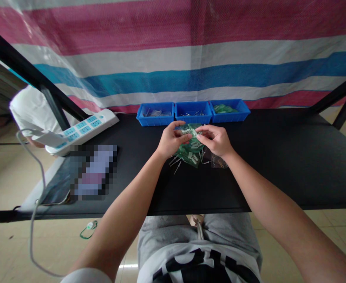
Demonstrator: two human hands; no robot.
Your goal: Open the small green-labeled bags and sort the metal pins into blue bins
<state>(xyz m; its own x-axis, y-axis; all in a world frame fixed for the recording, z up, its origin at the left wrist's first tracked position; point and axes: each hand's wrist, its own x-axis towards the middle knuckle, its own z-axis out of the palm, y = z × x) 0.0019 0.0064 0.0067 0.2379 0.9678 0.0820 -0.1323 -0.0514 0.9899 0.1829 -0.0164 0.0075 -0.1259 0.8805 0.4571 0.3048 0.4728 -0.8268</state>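
Note:
My left hand [170, 140] and my right hand [216, 139] meet over the middle of the black table [279, 165]. Their fingertips pinch a small pale part [193, 135] between them. Under the hands lies a pile of green plastic bags with small pale parts [190, 151]. A few thin metal pins [176, 163] lie loose at the pile's near edge. A small clear bag [219, 162] rests below my right wrist.
Three blue bins [193, 113] stand in a row at the table's far edge; the right one holds green bags. A white power strip [81, 130] with a cable lies at the left, near a blurred flat object [94, 177]. A striped tarp hangs behind.

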